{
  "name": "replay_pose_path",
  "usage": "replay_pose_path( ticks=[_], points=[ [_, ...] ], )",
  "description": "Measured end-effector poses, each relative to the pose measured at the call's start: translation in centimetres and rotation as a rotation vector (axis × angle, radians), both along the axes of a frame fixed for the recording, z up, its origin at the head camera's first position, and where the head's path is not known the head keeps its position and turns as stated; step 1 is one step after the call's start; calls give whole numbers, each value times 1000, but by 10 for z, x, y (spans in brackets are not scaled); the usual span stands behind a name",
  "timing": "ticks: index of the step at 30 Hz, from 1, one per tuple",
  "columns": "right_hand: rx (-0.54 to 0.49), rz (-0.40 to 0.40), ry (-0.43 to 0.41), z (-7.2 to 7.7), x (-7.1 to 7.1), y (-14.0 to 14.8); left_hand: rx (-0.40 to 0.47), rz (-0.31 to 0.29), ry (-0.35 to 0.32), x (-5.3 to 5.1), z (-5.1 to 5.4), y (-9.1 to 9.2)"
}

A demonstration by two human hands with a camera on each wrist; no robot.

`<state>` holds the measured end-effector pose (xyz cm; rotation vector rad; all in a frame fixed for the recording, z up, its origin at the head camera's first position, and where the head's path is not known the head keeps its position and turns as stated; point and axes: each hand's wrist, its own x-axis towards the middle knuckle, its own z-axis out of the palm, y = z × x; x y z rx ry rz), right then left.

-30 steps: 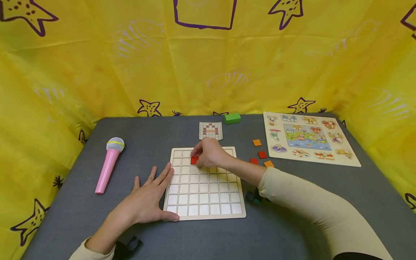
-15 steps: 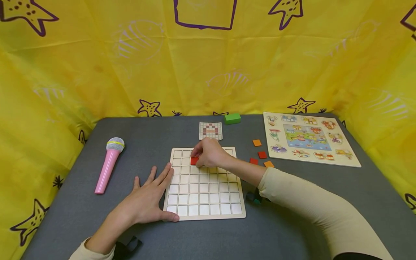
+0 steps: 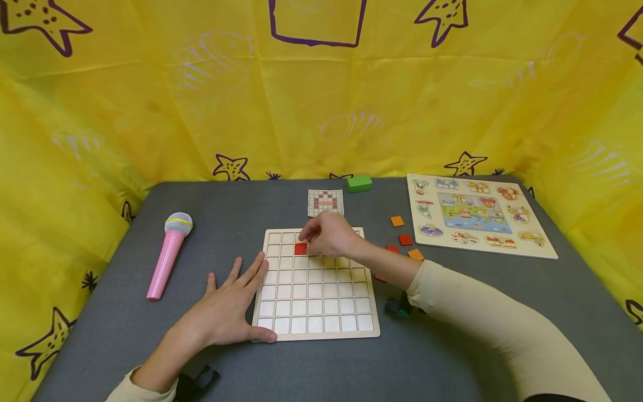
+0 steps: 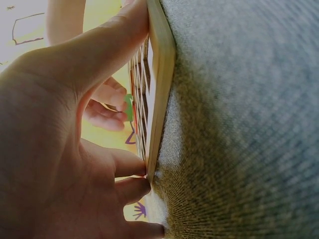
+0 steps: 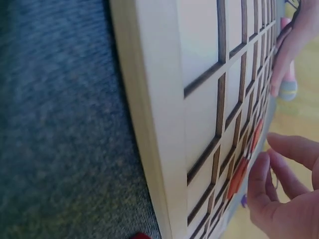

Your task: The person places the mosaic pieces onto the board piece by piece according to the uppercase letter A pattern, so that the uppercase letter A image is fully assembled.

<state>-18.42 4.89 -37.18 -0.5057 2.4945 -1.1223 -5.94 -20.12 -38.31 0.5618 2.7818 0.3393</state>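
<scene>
A wooden grid board (image 3: 321, 336) lies on the table in the head view, with rows of square cells. A red square tile (image 3: 300, 249) sits in a cell near its top. My right hand (image 3: 331, 235) hovers just right of that tile, fingers loosely bent and holding nothing. In the right wrist view, its fingertips are apart from the tiles, and red-orange tiles (image 5: 238, 177) show in the grid; in the head view the hand covers part of that area. My left hand (image 3: 228, 310) rests spread against the board's left side, its thumb at the bottom edge.
Several loose red and orange tiles (image 3: 405, 239) lie right of the board. A pattern card (image 3: 325, 202) and a green block (image 3: 359, 183) are behind it. A pink toy microphone (image 3: 166, 262) lies left, a picture puzzle board (image 3: 482, 215) right. Yellow cloth (image 3: 321, 111) surrounds the table.
My right hand has let go of the red tile and shifted slightly right, so the tile shows whole in its cell. My left hand and the board have not moved.
</scene>
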Motion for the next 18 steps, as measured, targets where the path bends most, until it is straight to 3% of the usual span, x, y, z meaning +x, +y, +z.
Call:
replay_pose_path(
  ticks=[18],
  points=[
    [-29,-12,26,6,8,41,7,-3,-3,0,-1,-1]
  ],
)
